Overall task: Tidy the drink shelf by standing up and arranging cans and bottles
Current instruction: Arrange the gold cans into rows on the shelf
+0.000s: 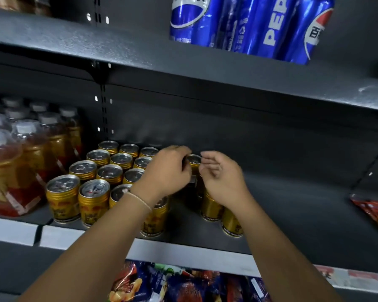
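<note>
Several gold cans (pixel 62 196) stand upright in tidy rows on the middle shelf (pixel 292 192), silver tops facing up. One gold can (pixel 194 160) sits to the right of the rows, between my two hands. My left hand (pixel 168 171) curls round its left side. The bent fingers of my right hand (pixel 222 174) meet its right side near the rim. My hands hide the lower body of that can. Two more gold cans (pixel 212 209) stand below my right wrist, and another (pixel 154 219) shows under my left wrist.
Bottles of amber drink with white caps (pixel 20 153) fill the shelf's left end. Blue Pepsi cans (pixel 249 27) stand on the shelf above. Red packets (pixel 373 212) lie at the far right. Snack bags (pixel 172 282) sit on the shelf below.
</note>
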A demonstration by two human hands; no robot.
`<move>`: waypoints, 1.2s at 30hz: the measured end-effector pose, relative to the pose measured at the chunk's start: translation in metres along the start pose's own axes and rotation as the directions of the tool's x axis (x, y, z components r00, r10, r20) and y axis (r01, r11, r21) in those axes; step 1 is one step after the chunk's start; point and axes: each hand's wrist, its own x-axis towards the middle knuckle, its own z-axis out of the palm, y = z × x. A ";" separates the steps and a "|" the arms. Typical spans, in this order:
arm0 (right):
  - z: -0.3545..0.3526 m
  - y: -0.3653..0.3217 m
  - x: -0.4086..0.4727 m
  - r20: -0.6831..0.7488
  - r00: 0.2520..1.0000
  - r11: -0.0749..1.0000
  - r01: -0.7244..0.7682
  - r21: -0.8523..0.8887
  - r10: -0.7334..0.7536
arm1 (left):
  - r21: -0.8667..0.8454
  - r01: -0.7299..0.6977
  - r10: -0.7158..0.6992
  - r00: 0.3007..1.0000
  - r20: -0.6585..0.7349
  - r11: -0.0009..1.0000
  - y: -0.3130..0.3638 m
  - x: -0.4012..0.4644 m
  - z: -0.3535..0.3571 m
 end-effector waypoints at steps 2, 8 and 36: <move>-0.003 0.000 0.011 0.029 1.000 0.998 0.006 -0.063 -0.005 | 0.033 0.010 -0.012 0.999 0.044 0.999 -0.001 0.012 0.002; -0.001 0.004 0.042 0.073 0.997 0.976 0.021 -0.216 -0.006 | 0.107 0.029 -0.048 0.982 0.182 0.994 -0.013 0.040 0.001; 0.053 0.054 0.134 0.260 0.845 0.673 -0.148 -0.725 0.467 | 0.354 0.007 -0.232 0.768 0.597 0.935 -0.092 0.044 0.027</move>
